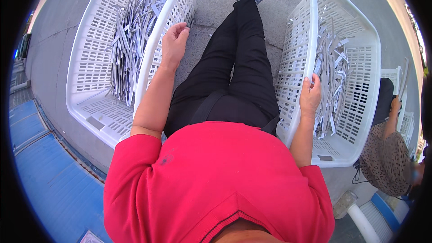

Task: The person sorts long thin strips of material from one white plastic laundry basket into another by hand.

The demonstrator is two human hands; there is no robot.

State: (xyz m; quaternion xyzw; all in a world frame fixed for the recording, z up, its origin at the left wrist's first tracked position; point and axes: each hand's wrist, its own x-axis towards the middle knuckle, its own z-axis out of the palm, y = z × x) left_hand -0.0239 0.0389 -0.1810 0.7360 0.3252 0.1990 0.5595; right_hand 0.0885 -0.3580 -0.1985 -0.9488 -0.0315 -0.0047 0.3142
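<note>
Two white plastic baskets with slotted walls stand on either side of my legs. The left basket (72, 74) holds a thick heap of thin, flat grey strips (130, 47). My left hand (174, 44) is over its near rim side with the fingers curled; whether anything is between them cannot be seen. In the right basket (373, 74) lies a looser pile of similar strips (330, 74). My right hand (310, 94) rests at that basket's inner rim, thumb and fingers slightly bent, with no strip visible in it.
Grey pavement (206, 10) runs between the baskets, under my crossed feet. At the right a person in a leopard-print top (388, 158) sits near more white baskets (406, 125). Blue panels (60, 182) lie at the lower left, and a white pipe (362, 222) at the lower right.
</note>
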